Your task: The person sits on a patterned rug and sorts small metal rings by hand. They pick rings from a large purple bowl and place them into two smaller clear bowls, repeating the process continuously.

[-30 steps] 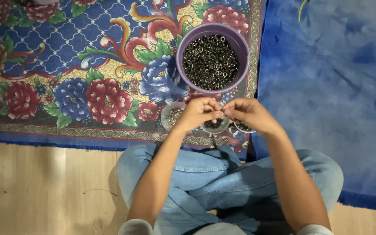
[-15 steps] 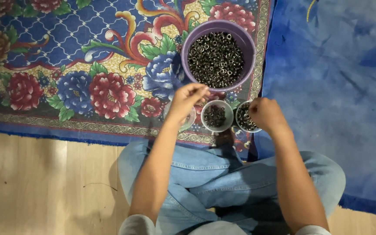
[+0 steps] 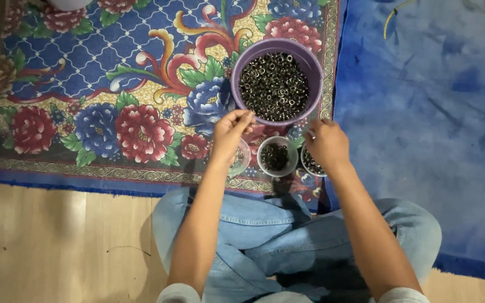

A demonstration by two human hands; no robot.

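Where carpet ends, left hand (image 3: 230, 130) beside bowl (image 3: 242, 67)

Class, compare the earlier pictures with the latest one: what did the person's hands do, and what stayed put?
The left hand and right hand, joined together a second ago, have parted. The left has risen to the rim of the purple bowl; the right sits over the rightmost small cup. Bowl, middle cup and floral rug stayed put.
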